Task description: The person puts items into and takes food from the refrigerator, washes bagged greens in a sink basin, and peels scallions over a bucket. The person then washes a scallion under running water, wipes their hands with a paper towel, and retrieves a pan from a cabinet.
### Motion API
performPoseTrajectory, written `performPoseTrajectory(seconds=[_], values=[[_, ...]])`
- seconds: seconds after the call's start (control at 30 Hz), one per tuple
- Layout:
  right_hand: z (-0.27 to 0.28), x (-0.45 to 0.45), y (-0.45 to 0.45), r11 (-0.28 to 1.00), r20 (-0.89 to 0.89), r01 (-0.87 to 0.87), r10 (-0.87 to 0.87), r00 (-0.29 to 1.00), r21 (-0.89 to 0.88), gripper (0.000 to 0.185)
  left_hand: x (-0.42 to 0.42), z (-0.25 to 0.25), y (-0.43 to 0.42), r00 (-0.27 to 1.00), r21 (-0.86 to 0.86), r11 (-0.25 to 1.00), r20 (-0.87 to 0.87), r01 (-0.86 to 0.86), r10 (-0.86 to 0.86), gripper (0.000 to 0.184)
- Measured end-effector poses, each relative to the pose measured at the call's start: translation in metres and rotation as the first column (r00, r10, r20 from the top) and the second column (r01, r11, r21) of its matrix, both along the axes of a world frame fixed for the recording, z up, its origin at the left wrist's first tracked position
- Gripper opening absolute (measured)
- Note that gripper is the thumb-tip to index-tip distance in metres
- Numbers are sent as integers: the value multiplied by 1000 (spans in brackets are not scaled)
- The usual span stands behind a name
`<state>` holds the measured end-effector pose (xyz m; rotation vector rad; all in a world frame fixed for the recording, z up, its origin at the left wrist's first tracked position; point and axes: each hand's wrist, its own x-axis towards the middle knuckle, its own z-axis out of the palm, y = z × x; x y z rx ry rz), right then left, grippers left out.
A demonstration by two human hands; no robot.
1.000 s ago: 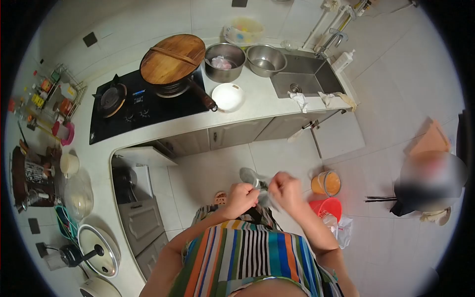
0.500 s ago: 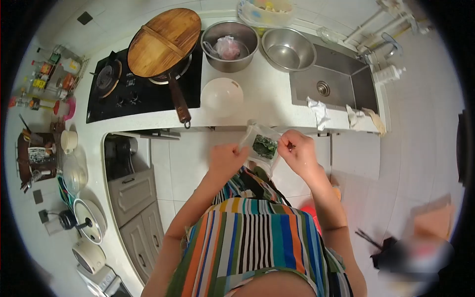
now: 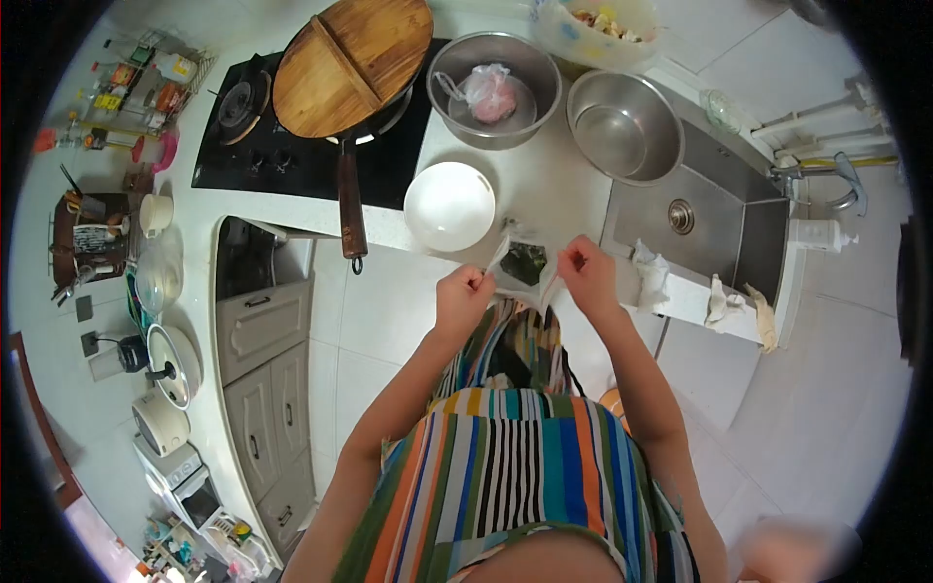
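My left hand (image 3: 463, 301) and right hand (image 3: 589, 277) pinch the bag (image 3: 526, 264) between them at the tabletop's (image 3: 556, 206) front edge; the bowl (image 3: 449, 206) lies ahead-left, nearer my left.

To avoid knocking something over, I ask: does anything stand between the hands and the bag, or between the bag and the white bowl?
Nothing visible does. The left hand and right hand both hold the bag, and only counter shows between it and the white bowl.
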<state>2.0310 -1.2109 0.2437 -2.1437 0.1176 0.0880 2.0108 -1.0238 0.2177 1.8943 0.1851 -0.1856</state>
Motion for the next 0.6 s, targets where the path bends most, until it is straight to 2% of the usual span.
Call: performPoseTrajectory(seconds=[0.1,0.13,0.17,0.2,0.27,0.33,0.4,0.43,0.47,0.5,0.53,0.6], values=[[4,0,7,988,-93,117,-108,990,101,9,5,13,7,995,-2,998,-72,69,-69,28],[2,0,5,988,-92,117,-108,990,98,9,6,17,9,987,-132,991,-150,33,-53,23],[-4,0,1,999,-109,26,-21,994,40,13,8,18,9,973,-258,966,-225,-14,-46,20],[-5,2,-1,998,-134,-68,65,989,-17,18,9,8,14,974,-264,964,-222,-17,-44,20],[-3,7,-2,995,-166,-93,88,982,-26,26,4,-29,31,966,-93,977,-190,-193,173,22],[10,10,0,993,-197,-116,106,975,-38,33,9,-41,46,893,-43,952,-360,-304,269,34],[34,8,8,982,-174,-118,92,981,-146,53,16,-55,53,855,-38,935,-418,-353,306,38],[39,5,12,981,-173,-119,92,981,-154,53,20,-62,55,834,-148,899,-460,-411,306,41],[43,-2,16,931,-74,-195,181,981,-307,62,23,-66,57,812,-251,848,-502,-467,299,45],[45,-7,22,853,7,-249,284,959,-458,71,27,-69,58,810,-257,845,-506,-469,296,45],[44,-11,30,849,3,-250,284,959,-466,71,32,-71,57,817,-307,821,-496,-481,294,47],[32,-15,47,760,-67,-271,288,955,-591,78,43,-76,60,813,-396,767,-517,-505,268,51]])
